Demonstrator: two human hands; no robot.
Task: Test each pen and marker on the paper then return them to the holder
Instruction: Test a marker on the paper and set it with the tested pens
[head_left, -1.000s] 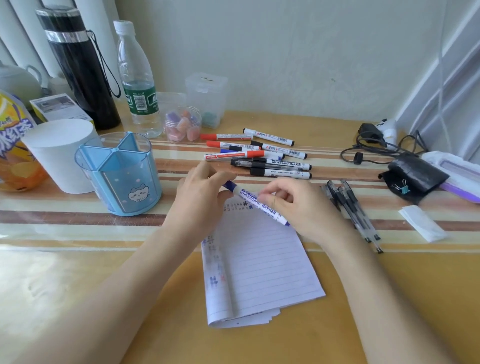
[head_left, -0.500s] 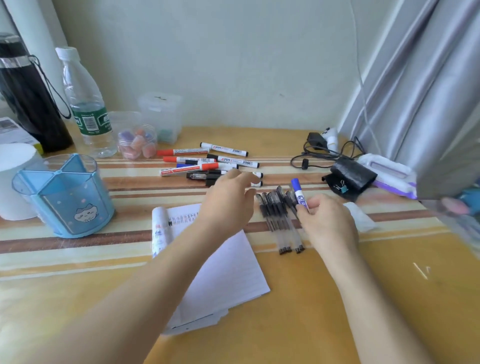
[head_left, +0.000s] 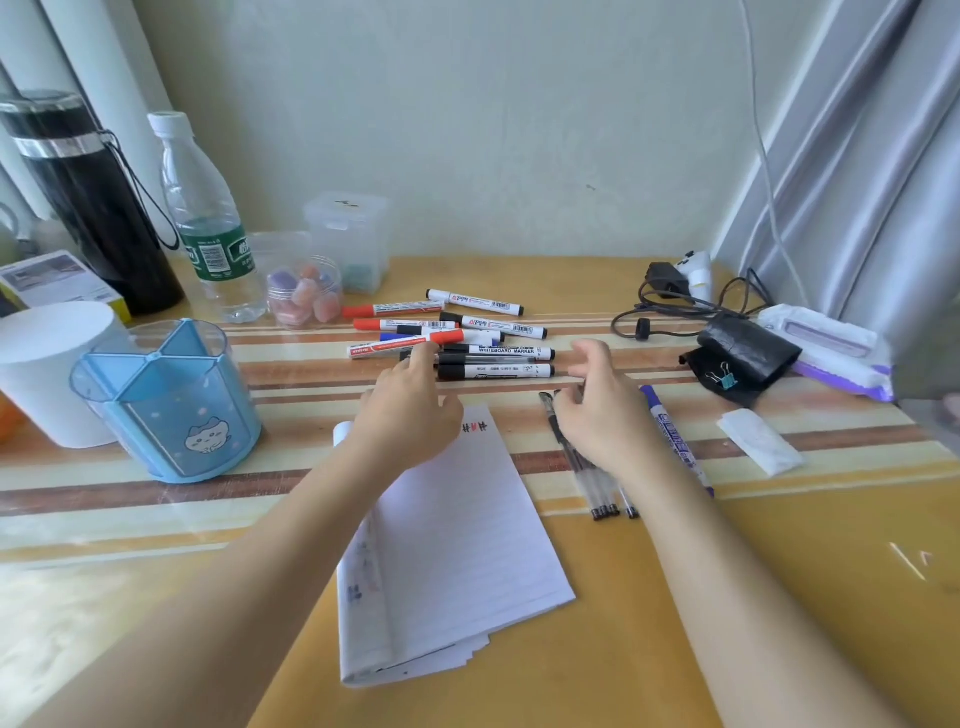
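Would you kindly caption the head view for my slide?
Left hand at the whiteboard markers; right hand hovers over the pens, blue marker lying beside them.

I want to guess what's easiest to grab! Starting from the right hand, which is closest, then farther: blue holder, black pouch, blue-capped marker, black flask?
1. Blue-capped marker, lying just right of the right hand.
2. Black pouch, farther right and back.
3. Blue holder, far to the left.
4. Black flask, back-left corner.

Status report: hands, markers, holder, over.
Both hands empty: left hand at the whiteboard marker pile, right hand over the clear gel pens. Blue-capped marker lies beside them. Light blue plastic holder holds no pens; path clear.
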